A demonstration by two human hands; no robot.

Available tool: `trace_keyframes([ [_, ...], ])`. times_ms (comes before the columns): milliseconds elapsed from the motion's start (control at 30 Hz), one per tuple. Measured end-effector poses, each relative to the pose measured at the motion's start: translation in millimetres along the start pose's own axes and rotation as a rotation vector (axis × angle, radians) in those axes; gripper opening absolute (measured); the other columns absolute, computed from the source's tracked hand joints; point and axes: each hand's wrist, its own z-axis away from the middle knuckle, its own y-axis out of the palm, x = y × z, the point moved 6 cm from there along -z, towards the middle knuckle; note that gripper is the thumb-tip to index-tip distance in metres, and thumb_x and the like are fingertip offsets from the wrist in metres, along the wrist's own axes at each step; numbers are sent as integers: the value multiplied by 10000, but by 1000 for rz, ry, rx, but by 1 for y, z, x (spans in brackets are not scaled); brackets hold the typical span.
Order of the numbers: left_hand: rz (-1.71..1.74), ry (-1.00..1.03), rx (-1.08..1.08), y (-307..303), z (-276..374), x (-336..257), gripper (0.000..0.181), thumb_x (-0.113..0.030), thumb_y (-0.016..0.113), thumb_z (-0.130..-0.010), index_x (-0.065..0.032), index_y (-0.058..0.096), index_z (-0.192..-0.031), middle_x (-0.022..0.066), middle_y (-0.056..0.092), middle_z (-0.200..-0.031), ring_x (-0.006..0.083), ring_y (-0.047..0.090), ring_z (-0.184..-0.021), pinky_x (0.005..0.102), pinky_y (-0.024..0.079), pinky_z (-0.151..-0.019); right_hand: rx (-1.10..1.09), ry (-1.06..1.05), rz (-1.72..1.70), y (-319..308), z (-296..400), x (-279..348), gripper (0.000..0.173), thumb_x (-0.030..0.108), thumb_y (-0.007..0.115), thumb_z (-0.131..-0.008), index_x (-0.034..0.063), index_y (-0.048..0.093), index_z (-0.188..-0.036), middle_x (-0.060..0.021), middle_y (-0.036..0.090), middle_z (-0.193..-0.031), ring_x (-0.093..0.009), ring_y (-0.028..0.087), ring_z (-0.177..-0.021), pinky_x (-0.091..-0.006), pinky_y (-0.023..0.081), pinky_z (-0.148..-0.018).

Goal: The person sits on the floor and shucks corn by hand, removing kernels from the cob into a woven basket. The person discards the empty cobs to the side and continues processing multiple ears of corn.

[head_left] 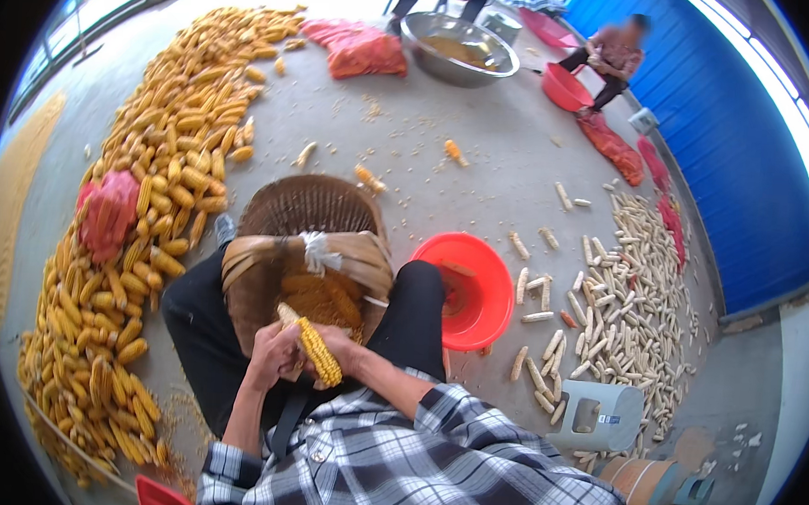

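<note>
Between my hands is a partly shelled ear of corn point(319, 353), its yellow kernels at the lower end and bare cob at the upper end. My left hand point(274, 353) grips it around the upper part. My right hand point(334, 350) is closed around it from behind, some fingers hidden by the ear. Just beyond lies a wicker basket point(311, 203) between my knees, with a tan band and a white tie over its opening. Loose kernels and several ears point(323, 303) show inside it.
Corn ears point(191, 131) are heaped along the left. A red plastic basin point(498, 302) stands by my right knee. Bare cobs point(636, 292) and a grey plastic stool point(615, 416) lie at right. A metal basin point(415, 47), red mesh sacks point(367, 52) and two seated people are farther off.
</note>
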Motion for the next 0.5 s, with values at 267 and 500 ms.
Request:
trace_keyframes([
  [267, 80, -31, -40, -20, -3, 6, 257, -325, 582, -933, -114, 553, -788, -52, 412, -529, 41, 335, -362, 191, 252, -323, -80, -117, 180, 18, 2, 12, 340, 367, 413, -1003, 97, 613, -1057, -52, 609, -681, -136, 608, -607, -267, 498, -492],
  [500, 78, -66, -53, -12, -4, 14, 239, -327, 598, -926, -109, 550, -839, -72, 397, -546, 26, 343, -384, 184, 257, -331, -172, -248, 189, -9, -12, 4, 418, 396, 421, -995, 28, 618, -974, -54, 614, -698, -157, 624, -634, -277, 508, -515],
])
